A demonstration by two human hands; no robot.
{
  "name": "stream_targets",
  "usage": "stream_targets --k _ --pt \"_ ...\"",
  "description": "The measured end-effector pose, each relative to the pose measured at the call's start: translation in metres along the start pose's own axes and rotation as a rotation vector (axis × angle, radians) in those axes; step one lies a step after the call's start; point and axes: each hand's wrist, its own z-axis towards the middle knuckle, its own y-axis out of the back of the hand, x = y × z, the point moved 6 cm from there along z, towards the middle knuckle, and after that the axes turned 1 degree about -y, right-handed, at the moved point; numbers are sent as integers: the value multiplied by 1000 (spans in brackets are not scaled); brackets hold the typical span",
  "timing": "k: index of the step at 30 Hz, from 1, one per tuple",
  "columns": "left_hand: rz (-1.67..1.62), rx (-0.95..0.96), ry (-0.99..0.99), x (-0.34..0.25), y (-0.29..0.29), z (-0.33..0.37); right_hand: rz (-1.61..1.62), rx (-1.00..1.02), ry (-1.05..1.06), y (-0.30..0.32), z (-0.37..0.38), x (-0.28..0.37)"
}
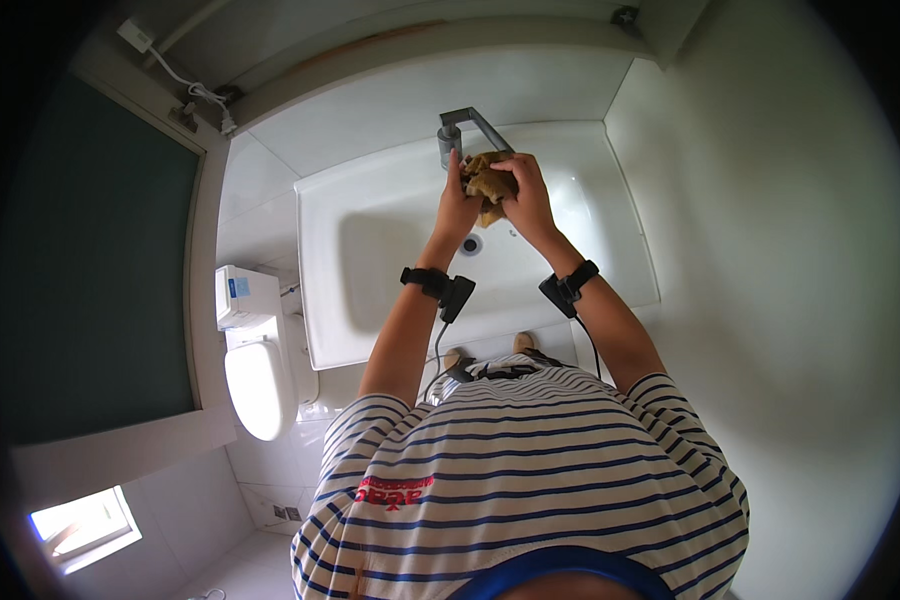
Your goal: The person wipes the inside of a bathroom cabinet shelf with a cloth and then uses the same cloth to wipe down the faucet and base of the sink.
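Observation:
A crumpled brown cloth (490,186) is bunched between my two hands, above the white sink (316,290). My left hand (454,208) closes on its left side, with the thumb or a finger pointing up by the faucet. From the other side my right hand (531,200) grips the cloth with bent fingers. The grey faucet (453,132) stands at the back of the basin, just beyond my hands, and its bent arm reaches down to the right behind the cloth. Whether water runs is too hard to tell. A round dark drain (471,243) shows below my wrists.
To the left stands a white toilet (257,385) with its lid down. A mirror cabinet edge (440,62) spans the wall above the sink. A white cable with a plug (205,95) hangs at the upper left. A pale wall (770,300) bounds the right side.

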Motion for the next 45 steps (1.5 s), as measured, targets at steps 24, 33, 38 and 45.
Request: stream_targets --k 24,33,38,45 --pt "-623 -29 323 49 -16 -26 182 351 -308 25 -112 -23" --pt "-289 -102 314 35 -21 -6 66 308 -278 36 -121 -24" --pt "-240 -191 344 47 -16 3 42 357 -269 31 -117 -16" --pt "-283 -173 370 40 -16 4 53 411 -238 31 -118 -19"
